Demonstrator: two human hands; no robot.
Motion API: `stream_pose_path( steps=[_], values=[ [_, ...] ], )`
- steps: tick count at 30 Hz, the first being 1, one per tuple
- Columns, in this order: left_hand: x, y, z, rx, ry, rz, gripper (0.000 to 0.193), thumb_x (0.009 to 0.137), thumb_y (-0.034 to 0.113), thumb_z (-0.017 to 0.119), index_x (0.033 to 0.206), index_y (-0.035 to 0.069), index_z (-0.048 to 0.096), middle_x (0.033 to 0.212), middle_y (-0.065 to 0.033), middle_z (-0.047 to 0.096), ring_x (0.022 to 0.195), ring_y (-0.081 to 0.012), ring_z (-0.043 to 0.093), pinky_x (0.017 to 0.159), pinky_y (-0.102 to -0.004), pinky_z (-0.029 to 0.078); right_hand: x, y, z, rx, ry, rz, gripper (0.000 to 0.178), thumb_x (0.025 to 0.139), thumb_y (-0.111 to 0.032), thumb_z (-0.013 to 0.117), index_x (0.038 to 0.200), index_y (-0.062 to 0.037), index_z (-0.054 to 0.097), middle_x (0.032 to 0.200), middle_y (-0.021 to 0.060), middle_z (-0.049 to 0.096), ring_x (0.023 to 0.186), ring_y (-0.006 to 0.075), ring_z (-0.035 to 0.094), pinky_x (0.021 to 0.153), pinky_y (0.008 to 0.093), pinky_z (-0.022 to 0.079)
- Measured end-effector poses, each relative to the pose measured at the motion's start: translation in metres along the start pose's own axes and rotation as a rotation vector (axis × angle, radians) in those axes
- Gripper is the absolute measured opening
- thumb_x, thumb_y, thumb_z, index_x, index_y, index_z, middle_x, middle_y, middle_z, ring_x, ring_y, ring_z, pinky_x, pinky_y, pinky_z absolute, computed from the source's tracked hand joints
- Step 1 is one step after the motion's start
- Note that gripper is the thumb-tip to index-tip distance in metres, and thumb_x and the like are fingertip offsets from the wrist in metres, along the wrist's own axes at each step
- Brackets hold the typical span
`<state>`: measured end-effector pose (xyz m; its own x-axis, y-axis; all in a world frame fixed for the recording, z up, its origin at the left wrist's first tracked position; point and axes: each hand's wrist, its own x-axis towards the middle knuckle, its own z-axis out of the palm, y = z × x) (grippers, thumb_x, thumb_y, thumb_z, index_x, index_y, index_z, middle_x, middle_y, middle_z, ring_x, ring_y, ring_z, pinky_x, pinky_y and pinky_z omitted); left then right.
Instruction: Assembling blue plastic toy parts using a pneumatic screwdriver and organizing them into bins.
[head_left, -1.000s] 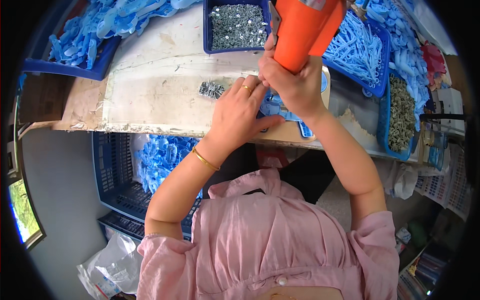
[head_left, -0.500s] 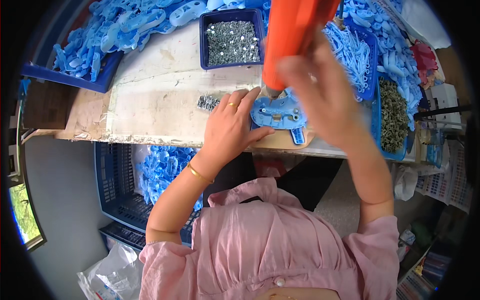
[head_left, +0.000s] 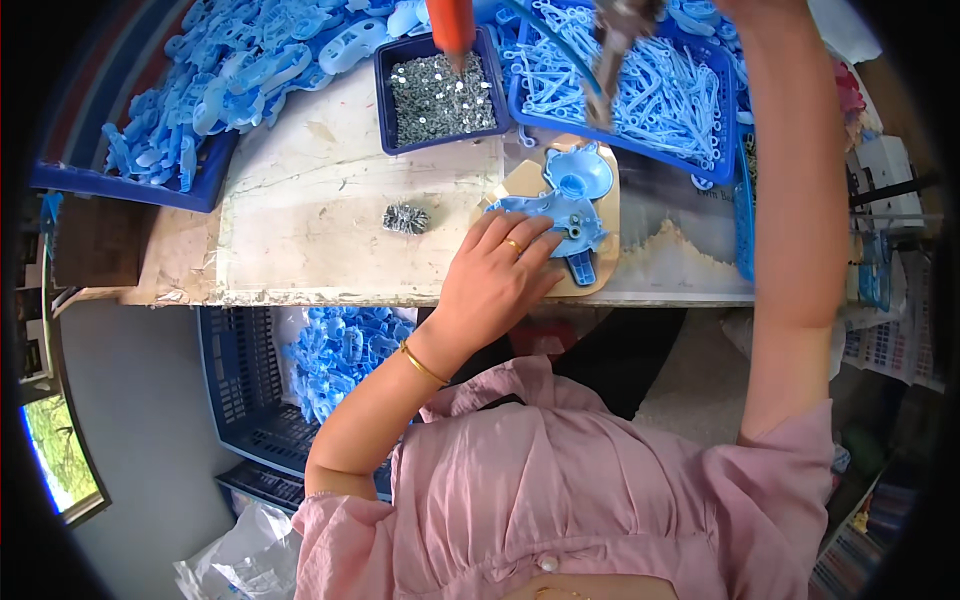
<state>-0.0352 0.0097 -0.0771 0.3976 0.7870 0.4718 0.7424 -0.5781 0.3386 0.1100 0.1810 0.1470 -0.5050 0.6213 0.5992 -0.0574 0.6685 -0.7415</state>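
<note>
Fastening looks mid-step: left hand [head_left: 497, 272] lies open, flat on the blue part [head_left: 560, 205] at the bench's [head_left: 330, 230] front edge, right hand out of view overhead, so the driver must come down next.

Bright even daylight, fisheye-bent dark rim.

screw pile [head_left: 405, 218] left of plastic housing [head_left: 560, 205]

The workbench [head_left: 330, 230] carries a screw tray [head_left: 440, 95]; below it (slightly left) lies a screw pile [head_left: 405, 218].
</note>
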Motion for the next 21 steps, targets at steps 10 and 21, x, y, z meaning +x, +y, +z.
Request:
stream_pose_path(
  steps=[10, 21],
  values=[
    [0.008, 0.001, 0.015, -0.003, -0.043, 0.012, 0.026, 0.08, 0.019, 0.068, 0.102, 0.007, 0.063, 0.107, -0.0036, 0.062, 0.103, -0.0227, 0.057, 0.092, -0.0355, 0.046, -0.072, -0.011, 0.034, 0.29, 0.27, 0.145, 0.045, 0.081, -0.009, 0.067, 0.119, 0.0071, 0.05, 0.065, 0.0038, 0.059, 0.054, 0.01, 0.058, 0.05, 0.02, 0.043],
    [0.009, 0.003, 0.017, 0.025, -0.036, 0.012, 0.026, 0.079, 0.019, 0.069, 0.101, 0.007, 0.064, 0.103, -0.0039, 0.062, 0.1, -0.0222, 0.058, 0.087, -0.0346, 0.047, -0.08, 0.038, 0.049, 0.584, 0.264, -0.138, 0.042, 0.08, -0.004, 0.068, 0.117, 0.0052, 0.05, 0.072, 0.003, 0.06, 0.053, 0.009, 0.056, 0.047, 0.0216, 0.044]
  ],
)
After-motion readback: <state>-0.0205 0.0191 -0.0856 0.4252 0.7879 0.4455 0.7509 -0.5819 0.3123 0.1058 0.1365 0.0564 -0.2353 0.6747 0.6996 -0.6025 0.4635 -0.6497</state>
